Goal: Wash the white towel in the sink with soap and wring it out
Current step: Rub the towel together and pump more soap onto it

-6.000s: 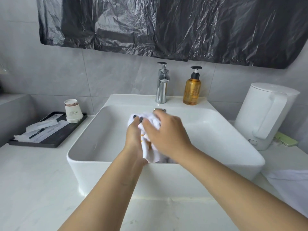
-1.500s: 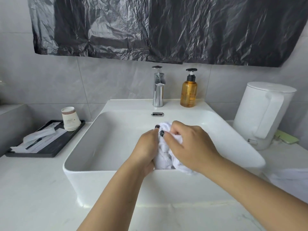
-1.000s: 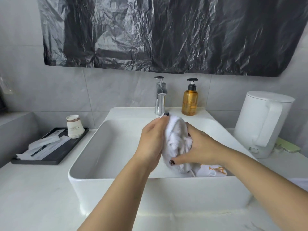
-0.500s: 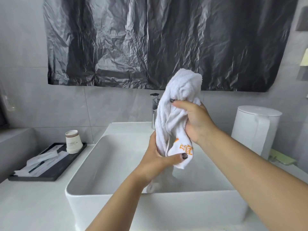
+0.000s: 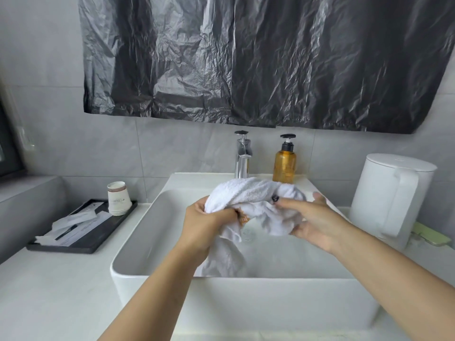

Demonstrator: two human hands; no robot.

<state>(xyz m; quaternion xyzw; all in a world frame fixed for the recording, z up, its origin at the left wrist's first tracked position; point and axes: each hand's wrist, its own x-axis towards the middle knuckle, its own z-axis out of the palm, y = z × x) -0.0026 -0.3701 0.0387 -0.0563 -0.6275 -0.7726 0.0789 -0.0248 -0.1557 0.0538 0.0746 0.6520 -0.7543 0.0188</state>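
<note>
Head view: bunched white towel [image 5: 248, 193]

We see soft, even daylight, brightest on the white sink [image 5: 157, 279] rim below the grip. Sheen streaks the black plastic sheet [image 5: 246, 57] above it. Shadows under the hands are faint. Slight motion blur softens the towel [image 5: 246, 193]; wide-angle bending curves the frame's edges.
</note>
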